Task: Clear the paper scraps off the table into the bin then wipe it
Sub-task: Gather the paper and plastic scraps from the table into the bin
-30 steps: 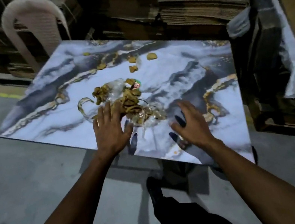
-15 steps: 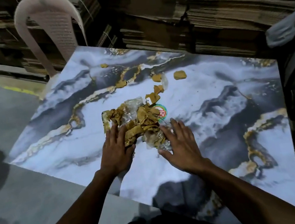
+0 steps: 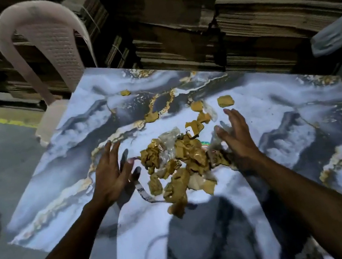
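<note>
On table [image 3: 277, 115], two open hands [image 3: 176, 158] flank one scrap pile [image 3: 178, 162].

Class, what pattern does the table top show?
The table top has a marble pattern: white and grey swirls with gold veins, clearest in the head view.

- Your table [image 3: 265, 112] has a glossy, smooth marble-print top.
- The scraps [image 3: 180, 164] you see are crumpled brown paper, mixed with clear crinkly plastic film [image 3: 168, 137].
- The chair [image 3: 47, 43] is matt pale plastic.
- Behind, rough corrugated cardboard stacks [image 3: 259, 11].
</note>
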### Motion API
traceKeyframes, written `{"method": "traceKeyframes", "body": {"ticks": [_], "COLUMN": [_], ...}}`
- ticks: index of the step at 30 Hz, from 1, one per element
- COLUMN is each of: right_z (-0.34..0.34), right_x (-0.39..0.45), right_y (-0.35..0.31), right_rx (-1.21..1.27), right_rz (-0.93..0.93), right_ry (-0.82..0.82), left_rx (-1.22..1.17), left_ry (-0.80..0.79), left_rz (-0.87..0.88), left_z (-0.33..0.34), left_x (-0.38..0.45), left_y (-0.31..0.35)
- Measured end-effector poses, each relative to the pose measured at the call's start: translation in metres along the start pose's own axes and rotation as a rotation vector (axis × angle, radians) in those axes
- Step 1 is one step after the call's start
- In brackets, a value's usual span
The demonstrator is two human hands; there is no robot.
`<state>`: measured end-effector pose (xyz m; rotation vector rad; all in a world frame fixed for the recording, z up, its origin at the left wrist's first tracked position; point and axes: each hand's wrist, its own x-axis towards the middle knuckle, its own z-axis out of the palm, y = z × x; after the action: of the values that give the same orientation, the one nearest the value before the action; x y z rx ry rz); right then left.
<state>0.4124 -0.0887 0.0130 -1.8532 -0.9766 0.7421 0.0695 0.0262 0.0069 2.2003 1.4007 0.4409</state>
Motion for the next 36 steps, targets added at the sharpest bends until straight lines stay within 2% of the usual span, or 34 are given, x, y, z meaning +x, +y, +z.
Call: {"method": "traceKeyframes", "body": {"ticks": [4,9,12,17,20,24,26,29,34,36], "right_z": [0.015,0.032,0.046,0.063,0.064,0.057,0.054,0.057,0.055,0.05], "right_x": [0.059,0.109,0.111,0.076,0.053,0.035,0.031,0.022,0.001,-0.009], "right_y": [0.001,-0.017,-0.033,-0.046,-0.04,-0.035,-0.035,-0.035,-0.032,-0.036], "right_rx": [-0.225,-0.462,-0.518,-0.705,-0.756,-0.722,-0.697,-0.71,-0.674,-0.552], "right_rz": [0.061,0.271,0.17,-0.022,-0.043,-0.015,0.029,0.068,0.064,0.063], "right_ry": [0.089,0.09,-0.008,-0.316,-0.356,-0.277,-0.238,-0.285,-0.342,-0.279], "left_rx": [0.015,0.023,-0.002,-0.043,-0.014,0.092,0.116,0.187,0.097,-0.004], "left_ry": [-0.041,-0.108,-0.144,-0.158,-0.184,-0.299,-0.333,-0.407,-0.542,-0.568], "left_rz": [-0.028,0.064,0.018,0.046,0.037,0.161,0.285,0.492,0.568,0.513], "left_z": [-0.008,-0.008,-0.002,0.004,0.009,0.015,0.017,0.022,0.012,0.005], "left_x": [0.054,0.116,0.157,0.212,0.232,0.233,0.22,0.194,0.142,0.124], "left_y": [-0.023,-0.039,-0.044,-0.031,-0.018,-0.002,0.0,0.003,0.023,0.021]}}
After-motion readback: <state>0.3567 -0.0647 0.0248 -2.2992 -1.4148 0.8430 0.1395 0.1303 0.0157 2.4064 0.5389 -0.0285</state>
